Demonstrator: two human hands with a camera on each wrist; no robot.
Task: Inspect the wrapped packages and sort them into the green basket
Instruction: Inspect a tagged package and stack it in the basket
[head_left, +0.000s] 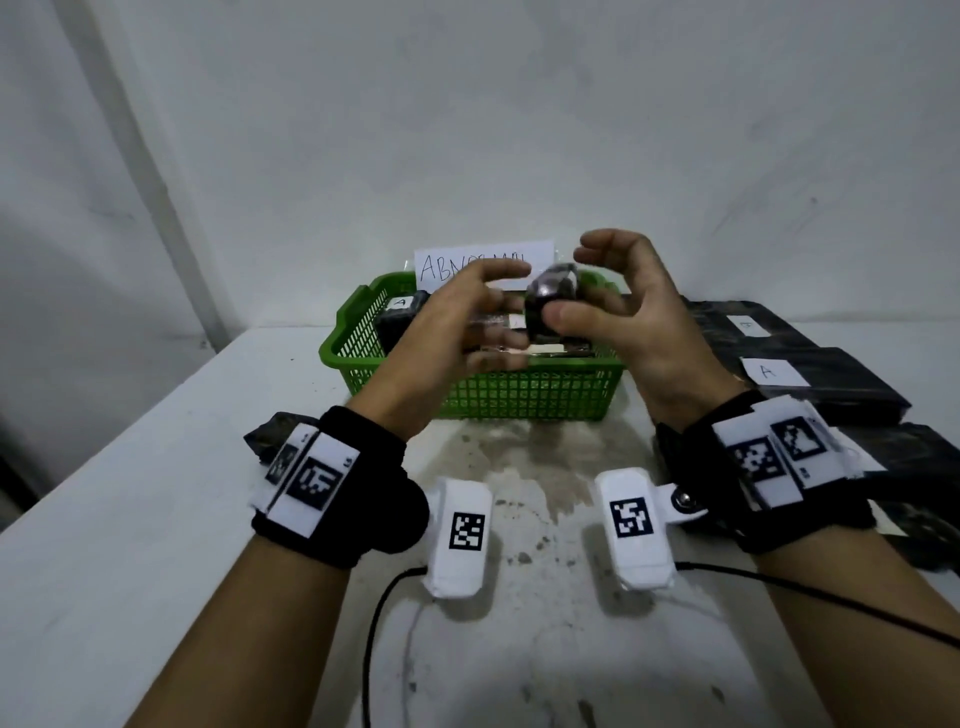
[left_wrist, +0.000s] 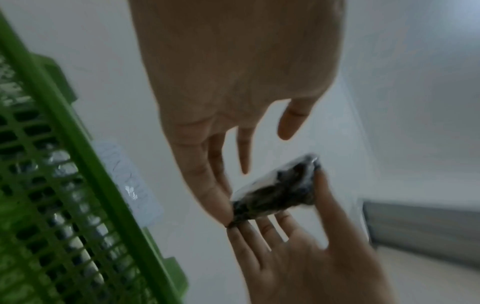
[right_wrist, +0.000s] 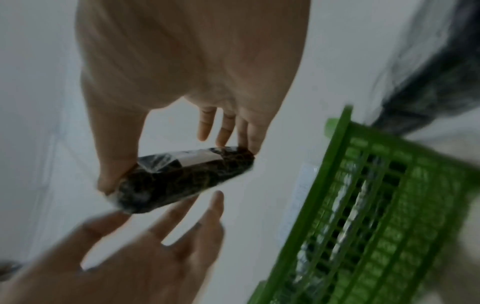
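Black and wrapped in glossy clear film, the package (head_left: 549, 306) sits at centre frame, pinched between my right hand's (head_left: 631, 317) thumb and fingers above the green basket (head_left: 483, 395). My left hand (head_left: 457, 332) is spread loose beside it, fingertips at its end. More wrapped packages (head_left: 810, 374) lie at right on the white table (head_left: 130, 545). A paper sign (head_left: 483, 260) stands behind the basket.
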